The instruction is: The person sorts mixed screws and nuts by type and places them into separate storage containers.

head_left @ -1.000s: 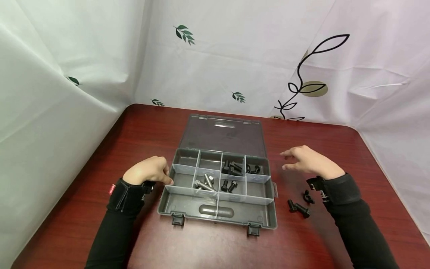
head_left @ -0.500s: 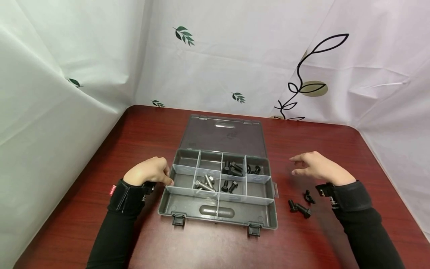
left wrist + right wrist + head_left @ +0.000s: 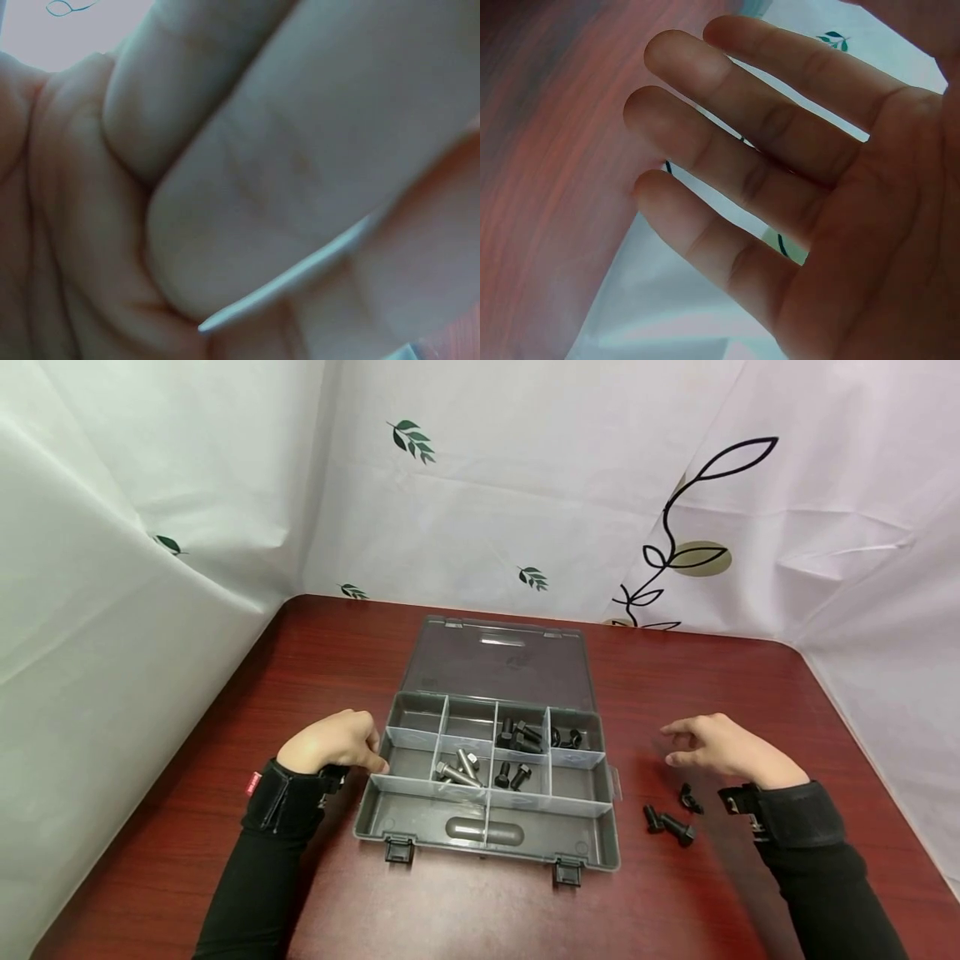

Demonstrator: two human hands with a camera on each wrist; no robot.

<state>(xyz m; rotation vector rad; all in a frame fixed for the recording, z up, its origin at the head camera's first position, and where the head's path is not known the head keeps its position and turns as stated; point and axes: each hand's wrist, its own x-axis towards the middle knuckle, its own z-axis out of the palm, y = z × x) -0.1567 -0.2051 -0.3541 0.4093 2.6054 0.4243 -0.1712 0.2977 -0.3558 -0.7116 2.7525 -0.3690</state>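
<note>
My left hand (image 3: 333, 742) holds the left wall of a grey compartment box (image 3: 405, 814), thumb at the rim; in the left wrist view its fingers (image 3: 247, 172) are curled toward the palm. Silver bolts (image 3: 459, 775) lie in a middle compartment. Beside them are black bolts (image 3: 519, 777), with more black bolts (image 3: 528, 742) behind and dark wing nuts (image 3: 574, 739) at the back right. My right hand (image 3: 723, 747) hovers right of the box with nothing in it, its fingers loosely extended in the right wrist view. Below it, two black bolts (image 3: 677, 829) and a wing nut (image 3: 690, 800) lie on the table.
The box's clear grey lid (image 3: 498, 660) lies folded back behind it. Two black latches (image 3: 399, 850) stick out at its front edge. A red-brown table (image 3: 465, 918) carries everything, with white patterned cloth (image 3: 480, 485) around the back and sides.
My right hand has drawn back rightward and slightly toward me, away from the box. The left hand, the box and the loose hardware stay where they were.
</note>
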